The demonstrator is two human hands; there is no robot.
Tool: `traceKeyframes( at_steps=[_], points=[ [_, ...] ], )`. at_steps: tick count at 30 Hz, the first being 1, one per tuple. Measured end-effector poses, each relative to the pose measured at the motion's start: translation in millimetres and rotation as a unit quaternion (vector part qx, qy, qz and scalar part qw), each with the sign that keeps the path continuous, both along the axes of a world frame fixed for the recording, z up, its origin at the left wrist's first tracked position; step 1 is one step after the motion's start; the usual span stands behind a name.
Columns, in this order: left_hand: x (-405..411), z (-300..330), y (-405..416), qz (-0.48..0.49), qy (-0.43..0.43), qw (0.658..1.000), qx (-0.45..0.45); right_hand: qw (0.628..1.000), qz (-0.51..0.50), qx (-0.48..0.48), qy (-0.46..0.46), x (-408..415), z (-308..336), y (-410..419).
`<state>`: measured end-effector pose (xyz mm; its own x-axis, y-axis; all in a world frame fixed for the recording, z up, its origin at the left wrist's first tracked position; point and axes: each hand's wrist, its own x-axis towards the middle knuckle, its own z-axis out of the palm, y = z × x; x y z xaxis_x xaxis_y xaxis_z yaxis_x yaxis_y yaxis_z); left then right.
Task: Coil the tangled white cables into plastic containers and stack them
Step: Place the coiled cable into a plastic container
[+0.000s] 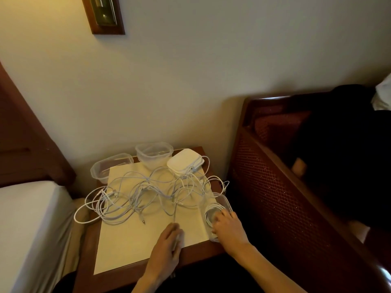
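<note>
your left hand [169, 242] pinches a cable end | right hand [228, 226], fingers curled, presses coil in container [222, 210] | tangled cables [148, 193] mid-counter [190, 256]

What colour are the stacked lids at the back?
White, the stacked lids show plainly in the head view.

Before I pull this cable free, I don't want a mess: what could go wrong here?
1. The cable your left hand grips runs into the tangled cables; pulling may tighten the knots.
2. Loops overhang the table edge and could drag the pile off.
3. The container under your right hand sits at the table's edge and might tip.
</note>
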<state>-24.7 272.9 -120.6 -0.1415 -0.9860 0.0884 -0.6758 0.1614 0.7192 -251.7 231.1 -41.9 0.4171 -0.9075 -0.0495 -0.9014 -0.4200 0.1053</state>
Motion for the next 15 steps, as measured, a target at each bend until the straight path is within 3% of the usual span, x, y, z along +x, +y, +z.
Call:
traceKeyframes(
  at_steps=[3, 6, 8, 15],
  points=[
    [1, -3, 1, 0.005, 0.012, 1.0, 0.016, 0.999, 0.012, -0.017, -0.038, -1, -1, 1],
    [1, -5, 2, 0.007, 0.02, 1.0, 0.017, 0.989, -0.011, -0.054, -0.137, 1, -2, 1],
    [-1, -5, 3, 0.011, 0.024, 1.0, 0.009, 0.984, -0.027, -0.008, -0.176, 6, -4, -3],
    [-6, -1, 7, 0.017, 0.025, 0.999, 0.011, 0.994, -0.016, 0.105, -0.027, 0, -6, -20]
  ],
)
